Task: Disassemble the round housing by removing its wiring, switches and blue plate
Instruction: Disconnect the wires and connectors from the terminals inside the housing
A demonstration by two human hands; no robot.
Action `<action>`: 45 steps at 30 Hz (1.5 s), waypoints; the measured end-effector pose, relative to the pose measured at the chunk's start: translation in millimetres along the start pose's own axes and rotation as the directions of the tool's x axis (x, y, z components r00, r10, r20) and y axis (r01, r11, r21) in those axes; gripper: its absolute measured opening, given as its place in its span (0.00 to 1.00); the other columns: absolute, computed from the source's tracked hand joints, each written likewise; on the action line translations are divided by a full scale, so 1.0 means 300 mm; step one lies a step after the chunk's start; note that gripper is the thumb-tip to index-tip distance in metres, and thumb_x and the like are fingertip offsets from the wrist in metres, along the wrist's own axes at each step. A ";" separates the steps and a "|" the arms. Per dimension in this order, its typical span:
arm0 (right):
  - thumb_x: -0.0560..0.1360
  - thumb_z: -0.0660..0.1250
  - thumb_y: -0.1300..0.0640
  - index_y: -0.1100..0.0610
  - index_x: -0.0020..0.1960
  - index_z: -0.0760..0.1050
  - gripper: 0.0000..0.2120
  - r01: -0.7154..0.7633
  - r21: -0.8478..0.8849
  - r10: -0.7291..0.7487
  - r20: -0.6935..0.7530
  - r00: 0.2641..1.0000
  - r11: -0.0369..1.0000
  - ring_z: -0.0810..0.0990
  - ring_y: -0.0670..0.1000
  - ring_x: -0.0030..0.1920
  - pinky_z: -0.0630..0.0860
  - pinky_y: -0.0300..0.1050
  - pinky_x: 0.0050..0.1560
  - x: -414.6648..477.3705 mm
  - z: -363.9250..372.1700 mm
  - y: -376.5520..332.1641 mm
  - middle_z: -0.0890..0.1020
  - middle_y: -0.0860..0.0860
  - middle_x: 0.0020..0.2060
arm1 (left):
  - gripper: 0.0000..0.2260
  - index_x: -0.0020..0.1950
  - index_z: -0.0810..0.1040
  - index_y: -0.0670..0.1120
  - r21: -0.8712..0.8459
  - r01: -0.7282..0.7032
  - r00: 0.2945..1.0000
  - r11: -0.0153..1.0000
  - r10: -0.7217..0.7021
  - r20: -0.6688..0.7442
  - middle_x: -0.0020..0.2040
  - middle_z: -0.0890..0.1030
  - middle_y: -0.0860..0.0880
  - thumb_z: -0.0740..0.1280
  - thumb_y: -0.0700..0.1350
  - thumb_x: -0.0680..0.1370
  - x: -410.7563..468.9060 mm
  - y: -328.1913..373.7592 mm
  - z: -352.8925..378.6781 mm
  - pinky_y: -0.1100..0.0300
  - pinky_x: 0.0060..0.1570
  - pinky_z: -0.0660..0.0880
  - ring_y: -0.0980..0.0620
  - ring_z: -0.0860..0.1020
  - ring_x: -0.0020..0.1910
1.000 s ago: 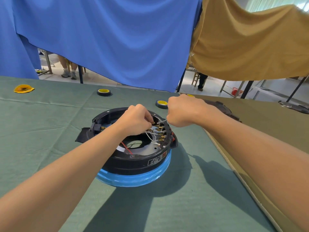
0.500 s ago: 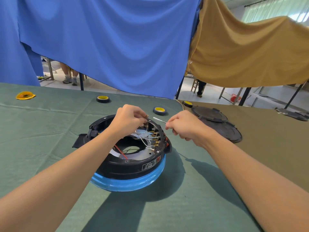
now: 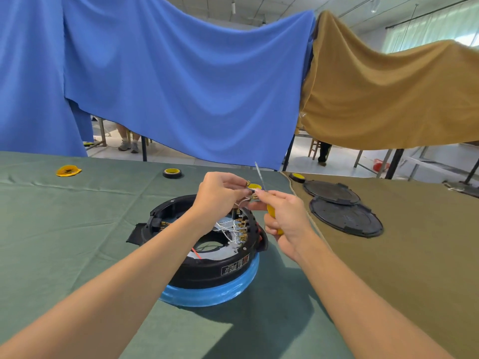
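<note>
Round housing [image 3: 207, 265] sits mid green cloth [image 3: 77, 242], on top of blue plate [image 3: 215, 294]; plate not off yet. Most white wires [image 3: 233, 229] still on terminals along R rim, switches [image 3: 259, 230] look in place, so early stage imo. L hand [image 3: 220, 193] pinches a wire lead raised above the rim. R hand [image 3: 285, 216] grips 1 yellow screwdriver [image 3: 270, 211], blade up. Beyond: 2 black lids [image 3: 347, 218], 3 tape rolls [image 3: 171, 173], 1 yellow scrap [image 3: 68, 170].

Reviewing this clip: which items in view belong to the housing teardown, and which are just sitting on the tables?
In use:
- round housing
- white wires, pinched by the left hand
- blue plate
- screwdriver, gripped by the right hand

Lying about:
- tape roll
- yellow scrap
- two black covers
</note>
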State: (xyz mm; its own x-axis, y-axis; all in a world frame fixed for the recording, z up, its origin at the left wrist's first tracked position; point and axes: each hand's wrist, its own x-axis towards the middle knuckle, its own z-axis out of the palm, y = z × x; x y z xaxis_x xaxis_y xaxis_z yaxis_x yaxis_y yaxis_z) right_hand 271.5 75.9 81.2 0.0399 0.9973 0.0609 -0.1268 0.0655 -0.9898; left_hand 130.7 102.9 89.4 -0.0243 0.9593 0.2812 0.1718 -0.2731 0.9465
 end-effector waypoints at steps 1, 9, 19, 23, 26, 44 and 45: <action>0.76 0.69 0.60 0.61 0.46 0.79 0.04 0.013 -0.015 -0.013 -0.009 1.000 1.000 0.58 0.45 0.20 0.56 0.36 0.19 -0.006 -0.005 -0.004 0.85 0.60 0.39 | 0.06 0.44 0.83 0.48 0.003 0.000 1.000 1.000 0.000 0.012 0.38 0.85 0.51 0.74 0.37 0.73 -0.006 0.007 0.008 0.64 0.37 0.78 0.54 0.84 0.37; 0.77 0.67 0.62 0.59 0.43 0.76 0.04 0.017 -0.015 -0.021 -0.242 0.970 1.000 0.58 0.44 0.19 0.58 0.36 0.20 -0.031 -0.118 -0.008 0.85 0.54 0.34 | 0.09 0.56 0.82 0.46 0.418 -0.147 0.989 0.897 0.132 0.064 0.46 0.85 0.51 0.67 0.47 0.79 -0.063 0.011 0.062 0.55 0.52 0.79 0.51 0.83 0.47; 0.76 0.66 0.65 0.61 0.47 0.75 0.01 -0.217 0.112 0.244 -0.518 0.820 0.970 0.62 0.44 0.19 0.58 0.38 0.21 -0.020 -0.261 0.172 0.84 0.55 0.38 | 0.25 0.65 0.70 0.46 0.835 -0.250 0.948 0.490 -0.050 0.313 0.64 0.75 0.46 0.59 0.63 0.78 -0.112 -0.105 0.075 0.49 0.55 0.70 0.43 0.73 0.60; 0.74 0.67 0.64 0.59 0.35 0.76 0.09 -0.234 -0.238 0.076 -0.528 0.846 0.943 0.70 0.52 0.29 0.64 0.43 0.30 -0.019 -0.257 0.239 0.84 0.54 0.35 | 0.25 0.65 0.70 0.47 0.838 -0.239 0.948 0.491 -0.071 0.312 0.64 0.75 0.47 0.58 0.64 0.78 -0.111 -0.111 0.049 0.48 0.56 0.71 0.43 0.73 0.60; 0.75 0.68 0.56 0.58 0.40 0.75 0.07 -0.322 -0.606 -0.056 -0.520 0.852 0.727 0.76 0.57 0.39 0.68 0.45 0.37 -0.019 -0.242 0.238 0.80 0.52 0.39 | 0.24 0.65 0.70 0.48 0.854 -0.216 0.955 0.473 -0.081 0.287 0.65 0.75 0.47 0.57 0.64 0.78 -0.114 -0.117 0.026 0.49 0.54 0.69 0.43 0.73 0.60; 0.71 0.70 0.47 0.54 0.30 0.65 0.19 -0.125 -0.665 -0.071 -0.259 0.963 0.736 0.71 0.52 0.34 0.61 0.45 0.28 -0.098 0.111 0.164 0.74 0.51 0.31 | 0.24 0.70 0.70 0.49 0.830 -0.263 0.926 0.492 -0.113 0.360 0.69 0.74 0.50 0.55 0.61 0.81 -0.193 -0.113 -0.212 0.48 0.65 0.69 0.47 0.71 0.68; 0.71 0.70 0.50 0.55 0.30 0.64 0.19 -0.117 -0.653 -0.068 -0.251 0.966 0.749 0.71 0.52 0.34 0.61 0.45 0.28 -0.092 0.110 0.165 0.74 0.52 0.30 | 0.23 0.71 0.69 0.49 0.833 -0.236 0.936 0.501 -0.112 0.333 0.70 0.72 0.49 0.56 0.60 0.81 -0.201 -0.118 -0.205 0.49 0.66 0.68 0.47 0.70 0.69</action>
State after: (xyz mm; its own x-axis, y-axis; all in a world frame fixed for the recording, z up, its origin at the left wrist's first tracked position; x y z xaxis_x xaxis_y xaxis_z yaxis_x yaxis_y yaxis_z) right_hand 231.4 52.6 34.9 0.2959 0.9505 0.0942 0.5474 -0.0879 -0.8322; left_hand 65.6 50.3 48.6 0.2858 0.9526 0.1045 0.9119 -0.3039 0.2759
